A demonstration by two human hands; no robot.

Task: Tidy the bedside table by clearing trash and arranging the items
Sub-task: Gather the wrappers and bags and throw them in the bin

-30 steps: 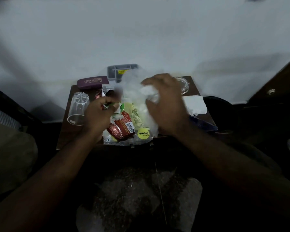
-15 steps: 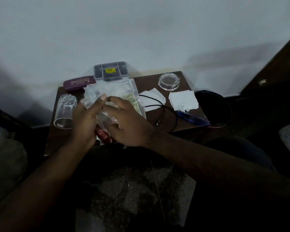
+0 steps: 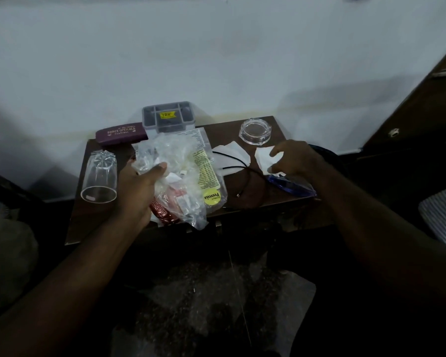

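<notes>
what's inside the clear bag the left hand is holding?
Through the clear bag, gripped by the left hand: a red wrapper and white scraps. Anything deeper is hidden by crumpled plastic and the hand.

I'm looking at a dark brown table [image 3: 224,132]. At its back edge a maroon case [image 3: 121,133] is showing gold lettering, a grey box [image 3: 168,117] a yellow label. The clear bag [image 3: 175,153] is showing a yellow sticker beside a red wrapper [image 3: 162,215]; near the right edge, white tissue [image 3: 263,158] and a blue item [image 3: 291,186].

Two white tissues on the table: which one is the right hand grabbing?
The tissue in front of the clear lid: the right hand pinches it. The other tissue, nearer the middle, lies untouched under a black cable.
</notes>
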